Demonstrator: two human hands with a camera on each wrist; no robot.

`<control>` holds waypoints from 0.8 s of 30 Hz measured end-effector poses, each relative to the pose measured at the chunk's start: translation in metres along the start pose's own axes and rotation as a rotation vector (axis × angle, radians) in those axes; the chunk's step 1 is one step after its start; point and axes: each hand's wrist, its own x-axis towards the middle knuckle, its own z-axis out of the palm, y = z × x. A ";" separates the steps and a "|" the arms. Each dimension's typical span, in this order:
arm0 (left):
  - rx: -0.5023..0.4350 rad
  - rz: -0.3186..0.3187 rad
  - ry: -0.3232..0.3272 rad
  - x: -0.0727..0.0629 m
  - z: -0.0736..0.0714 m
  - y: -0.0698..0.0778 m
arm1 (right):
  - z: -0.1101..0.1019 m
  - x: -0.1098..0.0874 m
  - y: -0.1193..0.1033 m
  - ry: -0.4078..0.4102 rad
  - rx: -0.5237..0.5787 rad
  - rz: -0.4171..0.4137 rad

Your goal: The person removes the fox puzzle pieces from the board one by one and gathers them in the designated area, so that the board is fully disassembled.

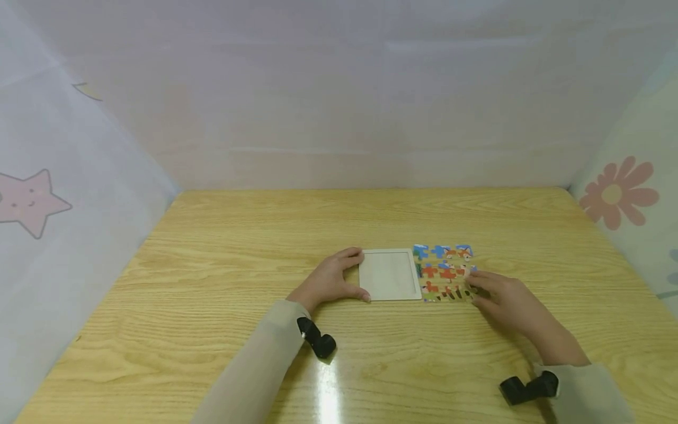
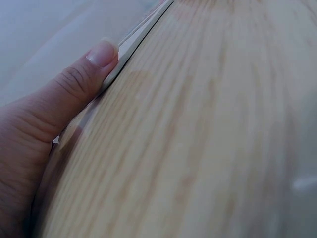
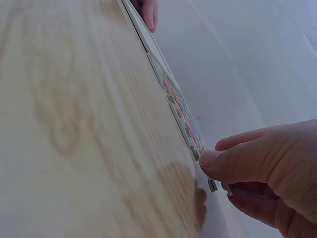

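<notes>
A shallow white puzzle tray (image 1: 389,275) with a raised rim and a bare inside lies flat on the table. My left hand (image 1: 333,278) holds it by its left side, the thumb (image 2: 101,57) at the near edge and the fingers at the far left corner. Against the tray's right side lie several colourful jigsaw pieces (image 1: 430,271) in loose rows, with blue, red and orange fox pictures. My right hand (image 1: 503,297) is at their right end, thumb and fingers pinching a puzzle piece (image 3: 213,185); its picture is mostly hidden by the hand.
The wooden table (image 1: 222,265) reaches back to a pale cloth backdrop (image 1: 360,106). Cloth sides with a pink star (image 1: 32,203) and a red flower (image 1: 617,193) stand left and right. Black wrist cameras sit on both sleeves.
</notes>
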 end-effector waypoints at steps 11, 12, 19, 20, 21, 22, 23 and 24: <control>0.001 -0.005 0.004 -0.002 0.000 -0.001 | 0.001 0.000 0.005 -0.027 0.003 0.009; 0.000 -0.003 0.004 -0.002 0.000 -0.001 | 0.001 0.001 0.005 -0.024 0.008 0.005; 0.004 0.010 0.010 -0.002 0.000 0.000 | 0.000 0.000 0.006 -0.009 0.027 -0.004; 0.006 0.012 0.011 -0.002 0.000 0.000 | -0.001 0.000 0.006 -0.010 0.025 -0.003; 0.008 0.011 0.012 -0.002 0.000 0.001 | -0.001 0.000 0.007 -0.009 0.024 0.000; 0.009 0.011 0.012 -0.002 0.000 0.001 | -0.002 0.000 0.007 -0.008 0.023 0.005; 0.008 0.013 0.012 -0.002 0.000 0.001 | -0.002 0.000 0.007 -0.009 0.024 0.010; 0.007 0.015 0.013 -0.002 0.000 0.002 | -0.003 0.000 0.007 -0.009 0.026 0.016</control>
